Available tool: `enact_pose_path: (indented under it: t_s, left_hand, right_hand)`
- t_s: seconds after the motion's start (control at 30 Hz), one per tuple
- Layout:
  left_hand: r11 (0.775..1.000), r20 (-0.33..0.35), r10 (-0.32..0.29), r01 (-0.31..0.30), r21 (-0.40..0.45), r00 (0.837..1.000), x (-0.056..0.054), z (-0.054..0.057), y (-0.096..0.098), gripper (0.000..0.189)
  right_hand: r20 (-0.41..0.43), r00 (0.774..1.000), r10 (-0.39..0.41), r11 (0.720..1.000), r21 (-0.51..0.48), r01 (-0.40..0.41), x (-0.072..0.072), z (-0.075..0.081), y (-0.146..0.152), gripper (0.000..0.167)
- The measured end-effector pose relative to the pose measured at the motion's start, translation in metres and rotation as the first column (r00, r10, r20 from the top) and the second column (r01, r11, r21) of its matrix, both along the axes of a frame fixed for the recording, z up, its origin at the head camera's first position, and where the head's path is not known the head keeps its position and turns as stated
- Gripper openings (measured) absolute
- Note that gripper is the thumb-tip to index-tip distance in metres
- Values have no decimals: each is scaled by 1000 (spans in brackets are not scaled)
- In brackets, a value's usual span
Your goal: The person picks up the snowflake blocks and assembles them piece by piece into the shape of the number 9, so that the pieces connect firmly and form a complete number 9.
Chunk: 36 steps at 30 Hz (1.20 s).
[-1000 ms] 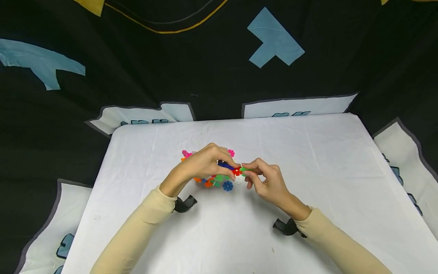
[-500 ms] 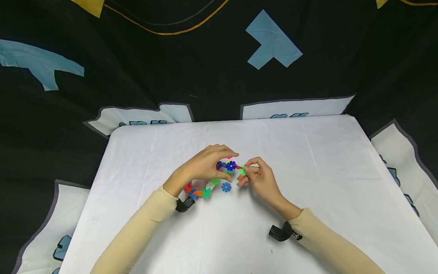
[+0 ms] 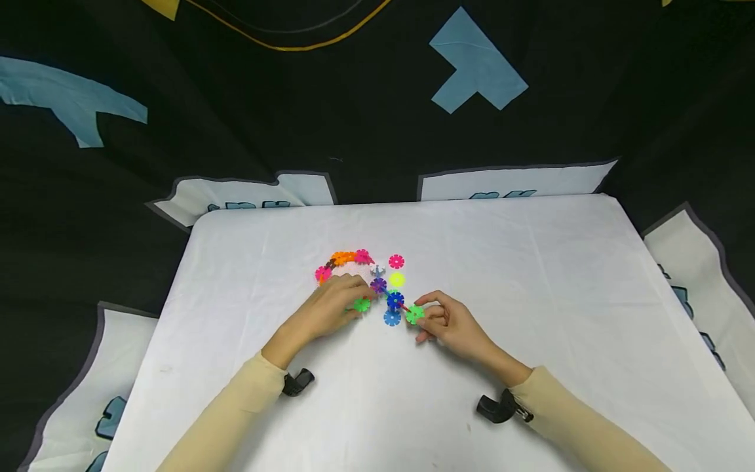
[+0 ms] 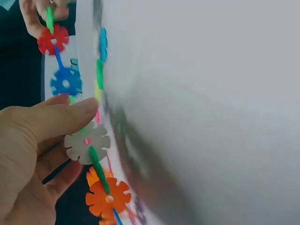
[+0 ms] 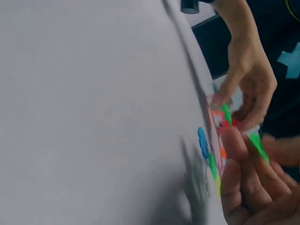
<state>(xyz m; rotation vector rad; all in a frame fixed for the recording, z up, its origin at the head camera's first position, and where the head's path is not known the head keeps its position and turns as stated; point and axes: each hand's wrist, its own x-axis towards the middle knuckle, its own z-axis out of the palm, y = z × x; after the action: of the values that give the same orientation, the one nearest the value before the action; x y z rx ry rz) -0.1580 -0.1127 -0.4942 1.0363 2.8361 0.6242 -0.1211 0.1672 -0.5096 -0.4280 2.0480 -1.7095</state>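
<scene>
Notched plastic discs of many colours are slotted into a chain (image 3: 378,285) between my hands. At its right end my right hand (image 3: 453,324) pinches a green disc (image 3: 415,314) between thumb and fingers, joined to a red disc (image 4: 52,41) and a dark blue disc (image 3: 395,301). My left hand (image 3: 329,307) holds the chain farther along; the left wrist view puts its thumb and fingers around a pale disc (image 4: 75,143). Beside it are an orange disc (image 4: 101,197) and, in the head view, another green disc (image 3: 362,305). Left fingers hide part of the chain.
Loose discs lie near the chain on the white table (image 3: 519,262): a pink disc (image 3: 396,261), a yellow disc (image 3: 397,279) and a light blue disc (image 3: 392,318). The chain's pink and orange part (image 3: 342,257) curves behind my left hand.
My left hand let go of the red disc, spread wide, then moved down and left and took hold farther along the chain. My right hand lowered slightly, still pinching the green disc.
</scene>
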Motion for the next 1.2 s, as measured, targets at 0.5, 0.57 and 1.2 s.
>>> enact_pose_path:
  t_s: [0.5,0.57,1.2]
  left_hand:
    - [972,115,-108,81,222,987,-34,-10,26,31]
    - [968,135,-103,68,243,985,-34,-12,28,34]
    - [992,119,-59,45,117,991,2,-32,30,40]
  right_hand:
    - [-631,624,461,815,580,-16,-2,1,1,64]
    - [-619,592,516,777,629,-20,-3,-1,0,59]
    - [-624,615,482,778,628,27,-19,-5,13,34]
